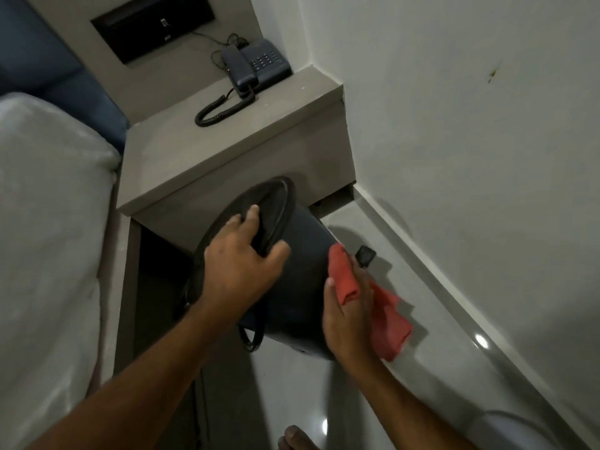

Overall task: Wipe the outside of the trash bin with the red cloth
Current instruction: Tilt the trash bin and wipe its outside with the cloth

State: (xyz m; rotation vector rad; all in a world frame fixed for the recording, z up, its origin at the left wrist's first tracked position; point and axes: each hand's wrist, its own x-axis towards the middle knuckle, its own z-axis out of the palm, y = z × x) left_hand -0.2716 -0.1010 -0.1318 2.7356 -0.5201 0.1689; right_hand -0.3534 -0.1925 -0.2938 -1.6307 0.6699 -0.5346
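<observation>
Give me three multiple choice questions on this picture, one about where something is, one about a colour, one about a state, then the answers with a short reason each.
1. Where does the telephone sit?
A. on the grey bedside stand
B. on the floor
C. on the bed

2. What colour is the cloth?
A. blue
B. red
C. white

3. How is the trash bin held?
A. upright on the floor
B. upside down on the stand
C. tilted, gripped at its rim

Answers:
1 A, it rests on the grey bedside stand by the wall.
2 B, the cloth in the right hand is red against the bin's side.
3 C, the left hand grips the rim, and the bin leans.
</observation>
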